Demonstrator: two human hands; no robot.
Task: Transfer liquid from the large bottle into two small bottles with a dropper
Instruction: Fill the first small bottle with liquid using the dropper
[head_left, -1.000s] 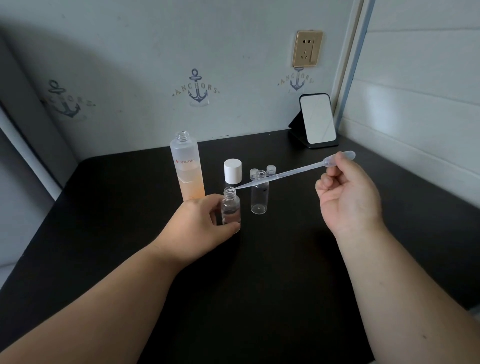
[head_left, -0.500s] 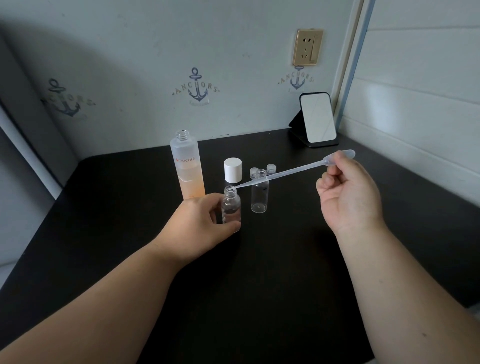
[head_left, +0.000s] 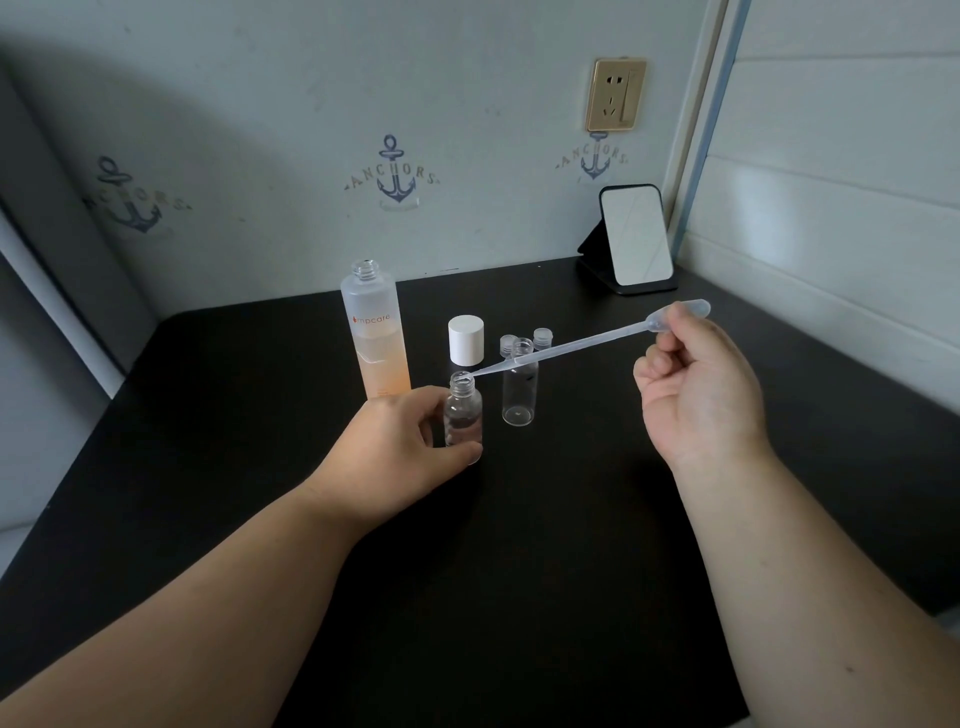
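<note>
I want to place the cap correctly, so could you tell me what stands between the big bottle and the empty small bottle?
In the head view, the white cap stands between the big bottle and the empty small bottle.

Dim, cool daylight falls from the right, brightening the white panelled wall (head_left: 841, 171) while a broad soft shadow darkens the pale grey back wall (head_left: 171, 119) at left (straight edges bow from wide-angle distortion). Focus is sharp.
</note>
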